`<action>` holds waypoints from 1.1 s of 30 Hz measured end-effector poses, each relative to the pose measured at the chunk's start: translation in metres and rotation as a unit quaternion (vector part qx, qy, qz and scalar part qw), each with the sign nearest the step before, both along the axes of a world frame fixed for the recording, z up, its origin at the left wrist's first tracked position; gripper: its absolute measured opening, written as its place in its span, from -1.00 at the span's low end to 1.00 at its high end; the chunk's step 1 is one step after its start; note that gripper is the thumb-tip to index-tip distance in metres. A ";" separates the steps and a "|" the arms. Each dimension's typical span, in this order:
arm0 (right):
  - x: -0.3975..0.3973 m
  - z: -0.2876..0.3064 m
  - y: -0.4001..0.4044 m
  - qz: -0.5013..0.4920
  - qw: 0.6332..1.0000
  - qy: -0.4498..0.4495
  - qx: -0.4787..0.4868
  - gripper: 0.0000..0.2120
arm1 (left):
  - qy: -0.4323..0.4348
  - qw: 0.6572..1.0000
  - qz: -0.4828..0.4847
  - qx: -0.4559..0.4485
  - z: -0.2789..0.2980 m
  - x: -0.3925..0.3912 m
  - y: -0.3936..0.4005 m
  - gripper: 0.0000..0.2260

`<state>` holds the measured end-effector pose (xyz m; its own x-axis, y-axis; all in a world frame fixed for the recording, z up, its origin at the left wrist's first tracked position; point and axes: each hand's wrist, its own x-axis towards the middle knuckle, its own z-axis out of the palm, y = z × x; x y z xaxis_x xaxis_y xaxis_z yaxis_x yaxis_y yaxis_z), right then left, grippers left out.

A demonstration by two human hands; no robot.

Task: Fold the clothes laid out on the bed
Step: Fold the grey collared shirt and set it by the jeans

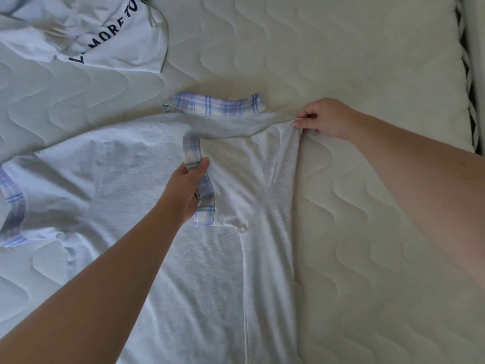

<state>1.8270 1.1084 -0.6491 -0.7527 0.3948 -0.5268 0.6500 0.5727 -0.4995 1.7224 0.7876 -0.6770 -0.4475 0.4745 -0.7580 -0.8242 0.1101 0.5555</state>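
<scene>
The grey T-shirt, lengthwise toward the viewer, is pinched at its plaid-cuffed sleeve by the left hand and, beyond the sleeve, at the shoulder fold by the right hand.

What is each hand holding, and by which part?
Both hold the grey T-shirt: the left hand grips the plaid cuff of its folded-in sleeve; the right hand pinches the shoulder fold.

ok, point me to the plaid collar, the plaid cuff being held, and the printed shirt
plaid collar [215, 106], head view, middle of the band
plaid cuff [206, 198], head view, strip below the left hand
printed shirt [115, 32], head view, by the lettering
</scene>
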 end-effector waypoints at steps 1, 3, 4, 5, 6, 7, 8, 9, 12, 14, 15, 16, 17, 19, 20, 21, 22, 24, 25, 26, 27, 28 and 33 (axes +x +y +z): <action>-0.002 0.000 0.003 0.004 1.000 -0.012 -0.008 -0.80 | 0.001 1.000 0.005 -0.011 -0.003 0.000 0.000 -0.80; -0.005 -0.004 0.007 0.030 0.999 -0.031 0.009 -0.82 | 0.009 1.000 0.006 -0.028 -0.009 0.001 0.002 -0.77; -0.007 -0.006 0.008 0.047 0.998 -0.037 0.026 -0.82 | 0.015 0.999 0.005 -0.032 -0.011 0.001 0.003 -0.76; -0.009 -0.009 0.007 0.062 0.996 -0.036 0.044 -0.82 | 0.020 0.999 0.004 -0.034 -0.012 0.001 0.004 -0.76; -0.010 -0.012 0.005 0.077 0.995 -0.033 0.062 -0.81 | 0.022 0.999 0.004 -0.035 -0.013 0.001 0.004 -0.75; -0.012 -0.014 0.002 0.085 0.993 -0.031 0.077 -0.80 | 0.023 0.999 0.003 -0.037 -0.014 0.001 0.004 -0.75; -0.013 -0.016 -0.002 0.088 0.992 -0.032 0.083 -0.79 | 0.024 0.999 0.002 -0.039 -0.014 0.000 0.005 -0.74; -0.014 -0.016 -0.006 0.087 0.992 -0.033 0.080 -0.79 | 0.026 0.999 0.000 -0.043 -0.013 -0.001 0.005 -0.74; -0.013 -0.015 -0.013 0.062 0.996 -0.041 0.057 -0.77 | 0.038 0.998 -0.009 -0.056 -0.011 -0.001 0.007 -0.70; -0.011 -0.019 -0.015 0.022 0.994 -0.030 0.100 -0.75 | 0.038 0.997 -0.012 -0.060 -0.010 0.000 0.008 -0.67; -0.009 -0.022 -0.018 0.000 0.992 -0.024 0.127 -0.74 | 0.033 0.997 -0.011 -0.061 -0.010 0.000 0.008 -0.67; -0.007 -0.024 -0.023 -0.020 0.988 -0.017 0.150 -0.72 | 0.029 0.997 -0.010 -0.064 -0.010 0.000 0.008 -0.68; -0.005 -0.027 -0.029 -0.040 0.985 -0.007 0.168 -0.71 | 0.027 0.997 -0.008 -0.069 -0.010 0.000 0.009 -0.71; -0.002 -0.028 -0.040 -0.090 0.975 0.033 0.201 -0.70 | 0.024 0.997 -0.006 -0.079 -0.009 0.000 0.010 -0.74; 0.001 -0.026 -0.046 -0.113 0.969 0.059 0.212 -0.71 | 0.024 0.996 -0.005 -0.080 -0.008 0.000 0.010 -0.75; 0.007 -0.024 -0.052 -0.130 0.963 0.092 0.216 -0.73 | 0.025 0.997 -0.003 -0.079 -0.006 0.001 0.010 -0.74; 0.013 -0.022 -0.060 -0.142 0.959 0.128 0.211 -0.74 | 0.028 0.997 -0.004 -0.077 -0.004 0.002 0.010 -0.74; 0.030 -0.015 -0.082 -0.149 0.952 0.191 0.185 -0.77 | 0.045 0.996 -0.007 -0.076 0.001 0.006 0.010 -0.77; 0.041 -0.012 -0.095 -0.146 0.952 0.209 0.173 -0.77 | 0.055 0.995 -0.006 -0.079 0.004 0.009 0.010 -0.80; 0.051 -0.009 -0.110 -0.133 0.954 0.213 0.162 -0.74 | 0.070 0.994 -0.004 -0.084 0.008 0.011 0.010 -0.83; 0.062 -0.008 -0.125 -0.109 0.960 0.207 0.155 -0.71 | 0.090 0.992 -0.003 -0.086 0.013 0.013 0.010 -0.84; 0.072 -0.007 -0.140 -0.075 0.967 0.192 0.152 -0.66 | 0.118 0.989 -0.009 -0.085 0.017 0.016 0.009 -0.84; 0.126 -0.023 -0.206 0.073 0.976 0.108 0.174 -0.45 | 0.210 0.968 -0.118 -0.074 0.029 0.030 -0.006 -0.86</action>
<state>1.9528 0.9024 -0.6726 -0.8931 0.4017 -0.2024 0.4496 0.8113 -0.3737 1.7525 0.7816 -0.6480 -0.6223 0.5018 -0.6008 -0.4717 0.3722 0.7993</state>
